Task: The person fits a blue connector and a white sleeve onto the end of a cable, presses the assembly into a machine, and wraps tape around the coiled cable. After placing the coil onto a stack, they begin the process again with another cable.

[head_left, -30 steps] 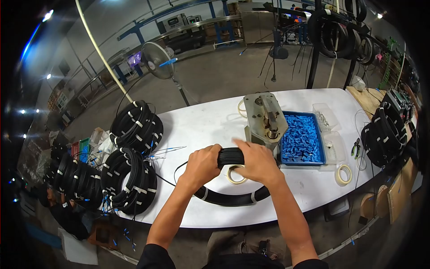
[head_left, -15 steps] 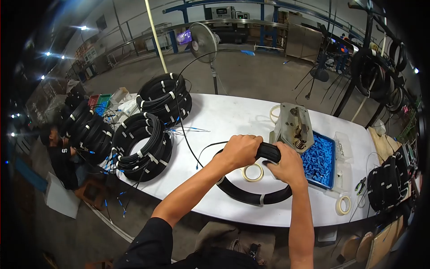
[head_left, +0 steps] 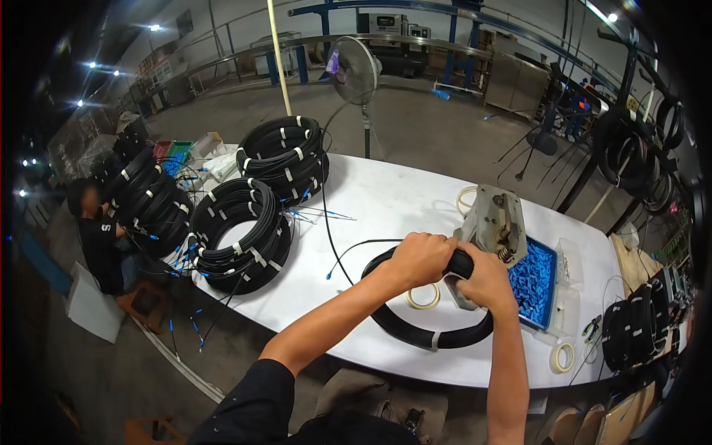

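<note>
A thick coil of black cable (head_left: 400,325) lies on the white table (head_left: 386,178), with a pale band round its near side. Both hands grip its far side: my left hand (head_left: 424,259) is wrapped over it, and my right hand (head_left: 486,276) closes round it just to the right. One loose cable end with a blue tip (head_left: 329,276) sticks out to the left. Inside the ring lies a roll of cream tape (head_left: 423,296). Right behind my right hand stands a metal device with a spring (head_left: 495,222).
Banded cable coils (head_left: 241,237) stand at the left. A blue tray (head_left: 535,285) of small blue parts, another tape roll (head_left: 562,358) and pliers (head_left: 591,326) are at the right. Beyond the table stands a fan (head_left: 354,70). A person (head_left: 100,237) is at far left.
The view has shifted somewhat. My hands, still on the coil, have drawn closer together and nearer the metal device. The long loose cable behind the coil has swung, its far blue tip moving right.
</note>
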`<state>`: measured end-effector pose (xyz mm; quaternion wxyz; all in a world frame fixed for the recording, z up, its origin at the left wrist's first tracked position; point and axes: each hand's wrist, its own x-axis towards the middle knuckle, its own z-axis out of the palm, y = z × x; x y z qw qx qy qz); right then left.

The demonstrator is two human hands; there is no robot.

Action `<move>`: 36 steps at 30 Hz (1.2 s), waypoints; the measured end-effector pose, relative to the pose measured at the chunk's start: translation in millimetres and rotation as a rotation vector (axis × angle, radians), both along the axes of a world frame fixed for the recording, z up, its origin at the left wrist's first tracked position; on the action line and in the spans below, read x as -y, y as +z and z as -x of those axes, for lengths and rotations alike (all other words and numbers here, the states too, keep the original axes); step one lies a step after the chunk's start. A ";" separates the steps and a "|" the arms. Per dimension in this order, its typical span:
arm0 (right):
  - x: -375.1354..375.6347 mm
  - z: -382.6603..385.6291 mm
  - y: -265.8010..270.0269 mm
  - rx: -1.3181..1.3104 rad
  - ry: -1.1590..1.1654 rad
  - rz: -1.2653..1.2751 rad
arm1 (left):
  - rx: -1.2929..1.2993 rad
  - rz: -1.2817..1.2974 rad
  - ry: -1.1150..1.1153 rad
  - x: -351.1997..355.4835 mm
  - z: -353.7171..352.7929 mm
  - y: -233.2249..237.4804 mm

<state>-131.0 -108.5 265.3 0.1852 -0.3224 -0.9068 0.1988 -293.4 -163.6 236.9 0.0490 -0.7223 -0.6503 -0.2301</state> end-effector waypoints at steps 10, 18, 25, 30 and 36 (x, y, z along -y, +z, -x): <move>-9.1 -24.0 -19.4 -0.176 -0.125 -0.094 | 0.526 -0.916 0.357 87.1 12.7 -97.6; -26.0 -30.1 -30.7 -0.184 -0.128 0.010 | 1.474 -0.111 0.202 70.7 29.6 -146.4; -23.5 -47.0 -56.4 -0.420 -0.134 0.250 | 1.145 -0.208 0.114 47.9 52.0 -110.3; -11.1 -38.8 -129.8 -0.745 -0.216 0.482 | 0.848 -0.097 0.125 52.2 74.4 -45.7; 15.2 -22.5 -161.9 -0.864 -0.316 0.584 | 0.594 0.051 0.105 56.0 83.8 -1.7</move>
